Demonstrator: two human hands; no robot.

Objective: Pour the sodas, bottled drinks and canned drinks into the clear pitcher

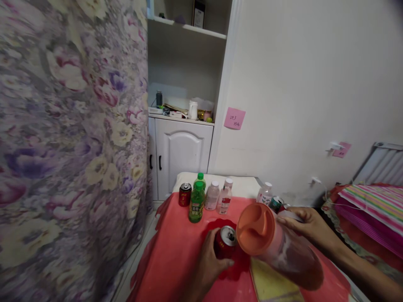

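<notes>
My left hand (209, 262) is wrapped round a dark red can (223, 247) with an opened top, upright at the near middle of the red-covered table. My right hand (304, 224) grips the handle of a clear pitcher (292, 256) with an orange lid (255, 229). The pitcher is tilted to the left and holds brownish-red liquid; its lid is beside the can's top. Whether any liquid is flowing cannot be made out. Red wet-looking colour surrounds the can on the table.
Behind stand another red can (185, 194), green bottles (196, 203), clear bottles (224, 199) and a teal can (276, 204). A yellow cloth (273, 283) lies under the pitcher. A floral curtain (72, 126) hangs at left; striped bedding (374, 205) is at right.
</notes>
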